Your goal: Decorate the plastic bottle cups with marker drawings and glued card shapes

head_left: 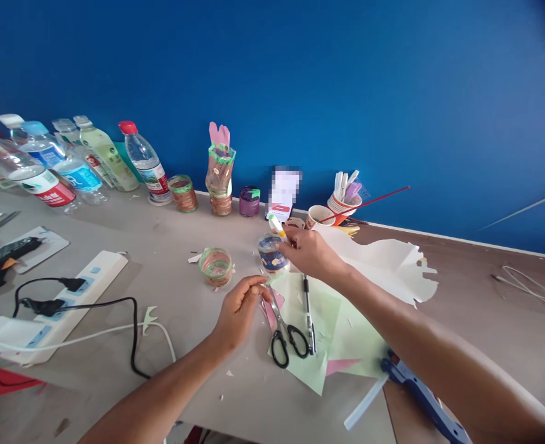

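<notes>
Closest to the person, black-handled scissors (pixel 285 342) lie partly over light-green paper (pixel 325 317). By the blade tips, the left hand (pixel 239 310) has thumb and finger drawn close; I can't tell whether they pinch anything. Farther on, the right hand (pixel 312 251) grips a white, green-ended tube (pixel 276 224) at the rim of a blue-painted jar (pixel 272 261). Behind stands a phone (pixel 285 196), before the blue wall (pixel 272 74).

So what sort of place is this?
Probably a craft table: there are scissors, pale green paper and a small blue decorated pot.
</notes>
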Demonstrator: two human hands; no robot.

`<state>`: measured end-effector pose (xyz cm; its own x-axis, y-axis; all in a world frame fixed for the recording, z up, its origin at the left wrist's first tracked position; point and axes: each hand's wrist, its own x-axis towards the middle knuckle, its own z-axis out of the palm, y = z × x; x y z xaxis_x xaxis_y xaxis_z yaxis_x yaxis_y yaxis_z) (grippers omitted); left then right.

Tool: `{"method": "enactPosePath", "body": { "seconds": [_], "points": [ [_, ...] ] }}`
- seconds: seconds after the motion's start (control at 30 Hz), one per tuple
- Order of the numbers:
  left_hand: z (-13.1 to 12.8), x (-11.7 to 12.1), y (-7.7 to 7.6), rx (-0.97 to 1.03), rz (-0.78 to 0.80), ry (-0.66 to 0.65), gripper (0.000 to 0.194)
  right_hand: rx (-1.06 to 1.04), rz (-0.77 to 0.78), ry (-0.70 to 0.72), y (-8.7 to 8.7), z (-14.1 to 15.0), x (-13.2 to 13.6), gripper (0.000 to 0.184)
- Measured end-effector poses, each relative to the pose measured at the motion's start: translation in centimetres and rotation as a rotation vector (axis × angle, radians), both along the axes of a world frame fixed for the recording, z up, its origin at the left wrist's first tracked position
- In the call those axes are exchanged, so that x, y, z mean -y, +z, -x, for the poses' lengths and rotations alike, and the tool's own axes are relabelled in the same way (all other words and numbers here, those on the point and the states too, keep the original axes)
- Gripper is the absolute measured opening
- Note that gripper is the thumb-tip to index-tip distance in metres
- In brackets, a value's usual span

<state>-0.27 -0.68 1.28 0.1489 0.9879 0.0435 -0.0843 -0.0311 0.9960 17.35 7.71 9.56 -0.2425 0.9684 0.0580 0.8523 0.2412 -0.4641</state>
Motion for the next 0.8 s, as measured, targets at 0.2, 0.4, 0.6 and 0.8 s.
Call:
{"method": "enactPosePath", "body": {
  "seconds": [0.2,0.4,0.6,0.8],
  "points": [
    [-0.2,0.0,0.3,-0.032,0.026,-0.026,0.029,-0.187,0.100,-0.035,-0.1,-1.5,1.5,0.018],
    [0.0,0.1,0.1,0.040,0.007,-0.052,0.026,-0.360,0.236,-0.035,0.8,-2.5,4.4,0.037],
    [0.3,0.6,0.4,0.052,0.011,-0.237,0.041,-0.479,0.225,0.096,-0.6,-1.5,7.4,0.043],
    [0.2,0.7,0.8,0.064,0.097,-0.489,0.046,-0.620,0.331,0.090,-1.8,-0.5,8.5,0.039]
  ]
}}
